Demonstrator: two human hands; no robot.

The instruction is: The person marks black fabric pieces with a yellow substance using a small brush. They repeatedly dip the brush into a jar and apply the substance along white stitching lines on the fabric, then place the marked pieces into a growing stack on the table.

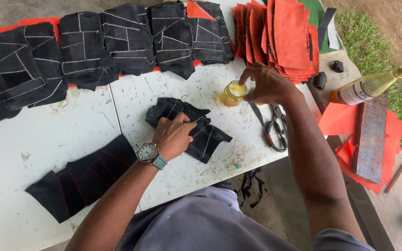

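Head view: your left hand (175, 135) pins one black piece (189, 126) flat, your right hand (266, 83) pinches at the glue jar (233, 93), stacks unglued.

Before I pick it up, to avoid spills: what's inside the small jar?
The small jar holds yellow liquid; the right hand covers its mouth, hiding whatever the fingers dip in.

left hand (175, 135) flat on fabric piece (189, 128), mid-table (33, 139) | right hand (266, 83) over small jar (233, 93), just behind-right of the piece | scissors (275, 128) right of jar | stitched pieces (94, 46) in a row along far edge | sheet stack (284, 37) far right | bottle (373, 86) beyond table's right edge
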